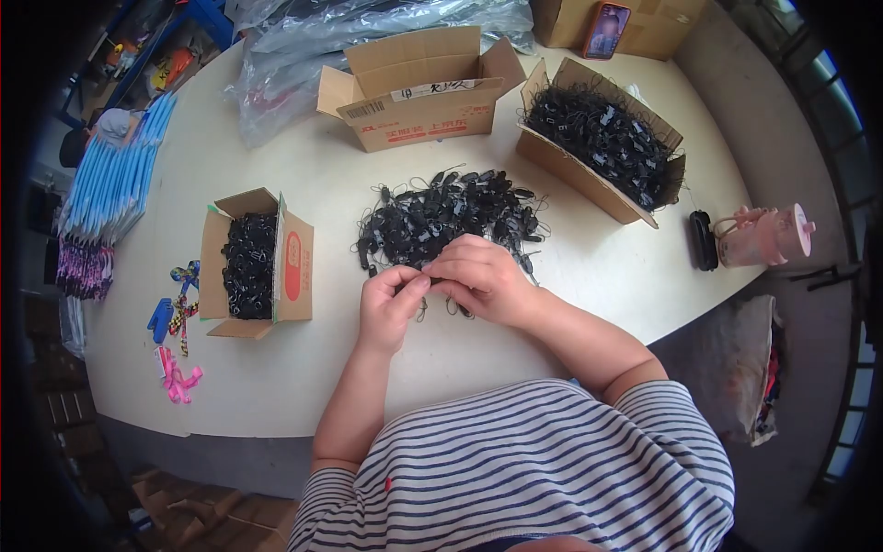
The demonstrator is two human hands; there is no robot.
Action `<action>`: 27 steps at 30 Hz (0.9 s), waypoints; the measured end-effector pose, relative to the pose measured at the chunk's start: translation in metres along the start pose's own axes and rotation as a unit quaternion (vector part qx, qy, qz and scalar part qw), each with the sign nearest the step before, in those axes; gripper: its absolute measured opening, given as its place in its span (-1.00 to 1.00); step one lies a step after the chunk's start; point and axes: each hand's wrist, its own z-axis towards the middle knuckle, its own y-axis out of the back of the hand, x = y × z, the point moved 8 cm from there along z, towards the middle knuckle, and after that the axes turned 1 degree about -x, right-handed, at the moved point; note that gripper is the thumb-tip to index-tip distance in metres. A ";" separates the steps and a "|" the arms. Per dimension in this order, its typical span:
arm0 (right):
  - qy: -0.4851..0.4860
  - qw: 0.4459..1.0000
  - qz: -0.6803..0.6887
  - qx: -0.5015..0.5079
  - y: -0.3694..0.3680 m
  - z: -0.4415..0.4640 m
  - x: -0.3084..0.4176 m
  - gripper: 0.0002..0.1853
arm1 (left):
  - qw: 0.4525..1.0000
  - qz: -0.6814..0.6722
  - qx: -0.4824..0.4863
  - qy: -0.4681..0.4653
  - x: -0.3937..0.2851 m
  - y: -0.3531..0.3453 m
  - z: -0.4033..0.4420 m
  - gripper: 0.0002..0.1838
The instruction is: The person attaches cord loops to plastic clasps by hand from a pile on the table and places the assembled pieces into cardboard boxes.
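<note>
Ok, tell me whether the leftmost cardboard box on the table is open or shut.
The box is open: nothing covers its top, and black pieces show inside.

We see a broad, pale surface (267, 386) across the middle of our view, with a plain grey wall (773, 120) along its right side. Farther right — near the edge — window panes (862, 385) glow bluish-white; a blue-framed rack (213, 23) stands upper left.
</note>
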 end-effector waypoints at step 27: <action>-0.025 0.999 0.015 0.014 -0.004 -0.002 -0.002 -0.78 | 1.000 -0.016 -0.010 -0.013 0.001 0.001 -0.001 -0.89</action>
